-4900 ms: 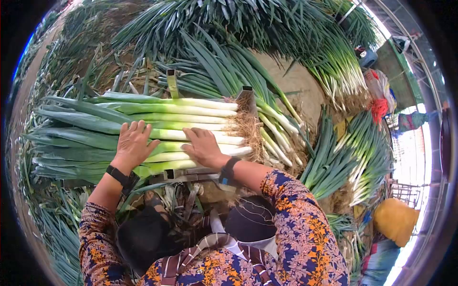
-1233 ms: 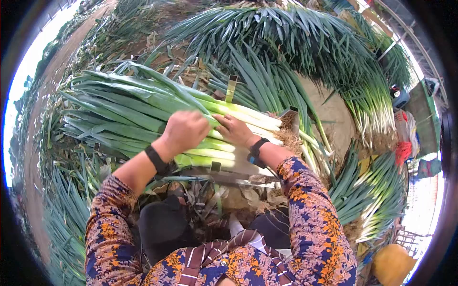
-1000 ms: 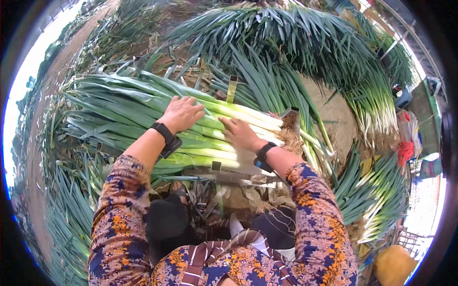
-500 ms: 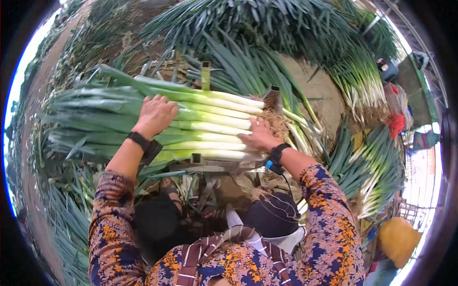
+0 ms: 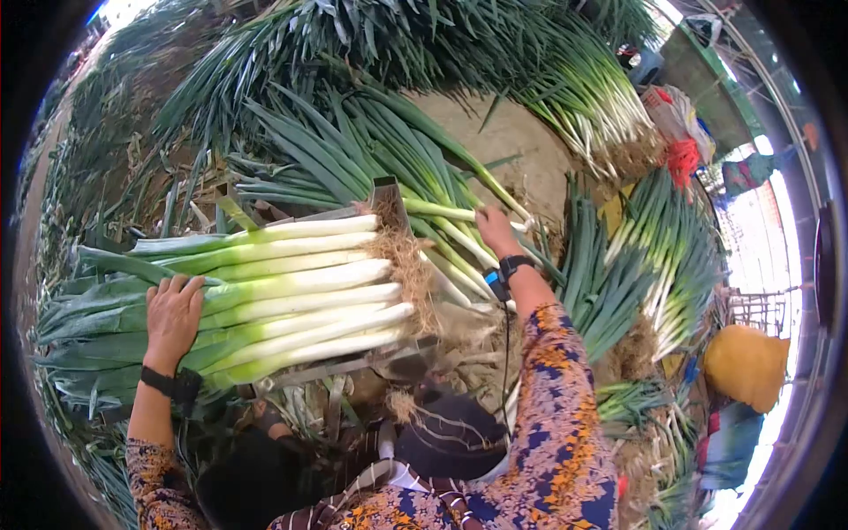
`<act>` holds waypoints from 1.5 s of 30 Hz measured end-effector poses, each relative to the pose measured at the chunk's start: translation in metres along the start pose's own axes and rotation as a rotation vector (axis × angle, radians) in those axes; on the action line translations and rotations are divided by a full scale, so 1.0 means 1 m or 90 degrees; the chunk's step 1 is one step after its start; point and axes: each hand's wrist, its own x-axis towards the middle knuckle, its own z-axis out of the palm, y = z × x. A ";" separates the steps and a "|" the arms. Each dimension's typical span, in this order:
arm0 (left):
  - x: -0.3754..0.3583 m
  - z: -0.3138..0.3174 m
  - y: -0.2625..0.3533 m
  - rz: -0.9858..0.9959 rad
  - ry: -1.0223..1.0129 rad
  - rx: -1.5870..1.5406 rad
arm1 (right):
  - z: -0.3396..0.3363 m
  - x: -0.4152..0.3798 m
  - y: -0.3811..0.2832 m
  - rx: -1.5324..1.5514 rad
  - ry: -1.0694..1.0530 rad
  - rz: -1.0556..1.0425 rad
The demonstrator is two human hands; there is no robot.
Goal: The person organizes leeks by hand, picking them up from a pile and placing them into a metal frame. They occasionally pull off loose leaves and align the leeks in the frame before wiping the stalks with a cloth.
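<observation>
A row of thick leeks lies side by side on a metal stand, white stalks and brown roots to the right, green leaves to the left. My left hand rests on the leaves, palm down, fingers slightly apart and not wrapped round anything. Beyond the stand's right end, my right hand has its fingers closed round the white stalk of a loose leek. That leek lies among several others on the ground, their leaves stretching up and left. The fingertips of my right hand are partly hidden.
Large heaps of leeks lie at the back, with a paler-stalked bunch at back right. More leeks are piled at right, near a yellow rounded object and a red plastic bag. My knees are below the stand.
My right hand has left the stalks on the stand and moved right to a loose leek on the ground. My left hand stays on the leaves. The view has shifted right.
</observation>
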 end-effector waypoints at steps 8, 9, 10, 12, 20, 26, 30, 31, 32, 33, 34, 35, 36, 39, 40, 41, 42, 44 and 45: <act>0.007 -0.006 0.006 -0.007 -0.043 0.017 | 0.142 0.047 -0.003 -0.194 0.005 -0.198; 0.007 -0.003 0.004 -0.002 -0.040 0.024 | 0.158 0.052 -0.005 -0.248 0.014 -0.195; 0.006 -0.002 0.002 0.003 -0.038 0.029 | 0.170 0.056 -0.005 -0.303 0.023 -0.191; 0.007 -0.001 0.003 -0.005 -0.047 0.033 | 0.179 0.063 -0.005 -0.297 0.065 -0.222; 0.007 -0.003 0.004 -0.011 -0.031 0.020 | 0.090 0.064 -0.001 -0.342 0.116 -0.347; 0.005 -0.001 0.001 -0.017 -0.002 0.005 | -0.069 0.055 -0.019 -0.312 0.163 -0.287; 0.004 0.002 -0.002 -0.005 0.029 0.016 | -0.134 0.033 -0.077 -0.287 0.250 -0.309; 0.003 0.006 -0.004 -0.003 0.034 0.028 | -0.142 0.026 -0.097 -0.259 0.259 -0.335; 0.002 0.006 -0.005 -0.005 0.045 0.023 | -0.146 0.020 -0.124 -0.225 0.265 -0.365; -0.001 0.006 -0.005 -0.006 0.056 0.019 | -0.148 0.011 -0.157 -0.144 0.270 -0.408; -0.002 0.009 -0.007 0.000 0.075 0.009 | -0.145 0.004 -0.184 -0.106 0.265 -0.443; -0.003 0.010 -0.008 0.010 0.100 -0.002 | -0.146 -0.004 -0.216 -0.084 0.232 -0.461; -0.002 0.011 -0.008 -0.003 0.083 -0.002 | -0.141 -0.014 -0.245 -0.069 0.204 -0.475; -0.006 0.011 -0.009 -0.012 0.070 -0.006 | -0.099 -0.036 -0.324 0.157 0.104 -0.501; -0.007 0.013 -0.010 -0.006 0.089 -0.004 | -0.089 -0.049 -0.356 0.179 0.076 -0.499; -0.008 0.015 -0.011 0.000 0.107 -0.002 | -0.078 -0.059 -0.383 0.178 0.070 -0.519; -0.008 0.017 -0.011 -0.002 0.108 0.009 | -0.066 -0.070 -0.407 0.178 0.065 -0.540; -0.008 0.022 -0.013 -0.006 0.111 0.033 | -0.036 -0.090 -0.446 0.220 0.043 -0.565; -0.009 0.025 -0.015 0.000 0.146 0.011 | -0.018 -0.098 -0.457 0.234 0.041 -0.581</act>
